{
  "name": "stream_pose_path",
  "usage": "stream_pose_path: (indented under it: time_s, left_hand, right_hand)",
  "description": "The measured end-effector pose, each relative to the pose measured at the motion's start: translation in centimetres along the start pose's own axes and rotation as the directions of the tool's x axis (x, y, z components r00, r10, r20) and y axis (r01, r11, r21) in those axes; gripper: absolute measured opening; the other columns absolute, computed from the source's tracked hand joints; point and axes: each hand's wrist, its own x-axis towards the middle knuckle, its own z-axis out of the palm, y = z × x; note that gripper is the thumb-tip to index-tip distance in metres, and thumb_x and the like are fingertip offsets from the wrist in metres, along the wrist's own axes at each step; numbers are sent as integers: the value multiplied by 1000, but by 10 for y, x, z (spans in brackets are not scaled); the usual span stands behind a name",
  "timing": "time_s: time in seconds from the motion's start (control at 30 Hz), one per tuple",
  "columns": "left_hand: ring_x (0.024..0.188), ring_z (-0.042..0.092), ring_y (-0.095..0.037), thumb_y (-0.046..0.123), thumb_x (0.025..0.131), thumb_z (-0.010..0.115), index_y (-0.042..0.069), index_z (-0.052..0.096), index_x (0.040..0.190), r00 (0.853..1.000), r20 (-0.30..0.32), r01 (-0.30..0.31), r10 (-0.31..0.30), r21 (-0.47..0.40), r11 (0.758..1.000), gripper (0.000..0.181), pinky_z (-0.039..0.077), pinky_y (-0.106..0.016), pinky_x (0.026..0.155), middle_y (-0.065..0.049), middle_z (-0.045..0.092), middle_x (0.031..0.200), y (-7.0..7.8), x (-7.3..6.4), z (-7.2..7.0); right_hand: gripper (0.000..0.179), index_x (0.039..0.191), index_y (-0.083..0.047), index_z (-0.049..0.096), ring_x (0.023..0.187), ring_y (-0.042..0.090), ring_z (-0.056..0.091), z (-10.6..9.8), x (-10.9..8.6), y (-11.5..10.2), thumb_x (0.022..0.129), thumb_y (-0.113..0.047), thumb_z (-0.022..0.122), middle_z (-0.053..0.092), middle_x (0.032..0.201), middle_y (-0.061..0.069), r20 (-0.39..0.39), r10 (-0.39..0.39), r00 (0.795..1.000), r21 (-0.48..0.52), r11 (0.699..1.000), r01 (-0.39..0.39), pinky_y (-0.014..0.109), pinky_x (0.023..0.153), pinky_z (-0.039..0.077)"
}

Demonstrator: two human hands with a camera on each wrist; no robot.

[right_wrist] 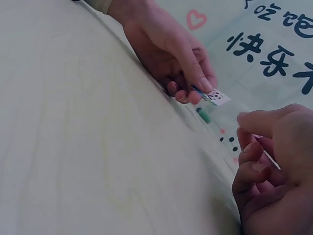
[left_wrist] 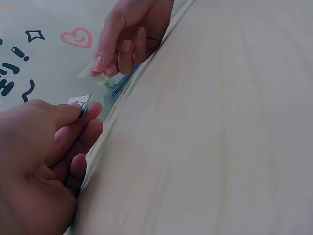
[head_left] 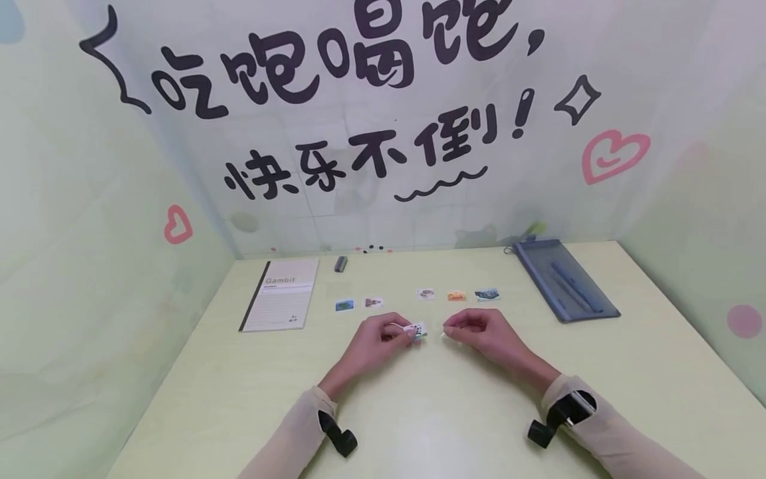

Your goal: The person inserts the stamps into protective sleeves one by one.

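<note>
My left hand [head_left: 383, 340] pinches a few small stamp-like stickers [head_left: 417, 328] between thumb and fingers, a white one with dark spots uppermost. Just to the right, a narrow gap away, my right hand [head_left: 483, 336] has thumb and forefinger together. A small translucent slip [left_wrist: 91, 73] is pinched there, showing as a thin sheet in the left wrist view. Beyond the hands, picture stickers lie in a row: a blue-green one [head_left: 344, 305], one with a building [head_left: 373, 302], a pale one [head_left: 426, 293], an orange one [head_left: 457, 296] and a blue one [head_left: 487, 295].
A notebook [head_left: 281, 296] lies at the back left of the table [head_left: 389, 412], with a small dark eraser-like block [head_left: 341, 264] to its right. At the back right is a blue mesh zip pouch [head_left: 565, 283] with pens inside. A printed cloth wall stands behind.
</note>
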Motion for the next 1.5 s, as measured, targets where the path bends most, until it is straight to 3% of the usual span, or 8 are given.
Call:
stream_pose_path:
  time_s: [0.23,0.43,0.7,1.27,1.5]
  left_hand:
    - [102,74,-10,44,104,74,26,79,109,999,10,32,-31,-80,996,20,50,-27,93,9,84,93,-3,3,-4]
    - [105,75,-9,43,104,74,25,79,110,999,15,30,-28,-94,995,20,49,-28,100,8,85,94,-2,4,-6]
    - [104,75,-9,43,104,73,27,79,110,1000,20,20,-18,-109,994,18,49,-28,99,8,85,95,0,4,-4]
    - [102,76,-9,45,104,73,28,79,108,999,33,-3,6,-112,994,19,50,-24,91,10,85,97,-5,5,1]
    - [102,75,-9,43,104,73,27,79,111,999,39,5,1,-129,992,19,51,-25,91,9,85,98,-5,4,2]
  right_hand:
    - [23,109,-11,83,80,13,64,5,5,7,98,-32,83,81,104,7,-16,-53,998,-44,998,52,22,69,51]
    - [26,110,-11,83,81,12,63,5,6,8,99,-35,82,82,104,5,-23,-23,999,-32,999,22,22,69,50]
    - [29,108,-13,85,68,13,57,4,7,10,97,-40,83,70,81,5,-15,-4,1000,-11,1000,4,25,63,49]
    - [31,109,-14,87,62,12,55,4,6,10,96,-41,84,71,80,5,-4,7,1000,6,1000,-7,27,62,47]
    - [30,106,-16,87,60,12,54,6,4,9,95,-43,84,67,72,1,21,9,1000,19,1000,-10,26,60,45]
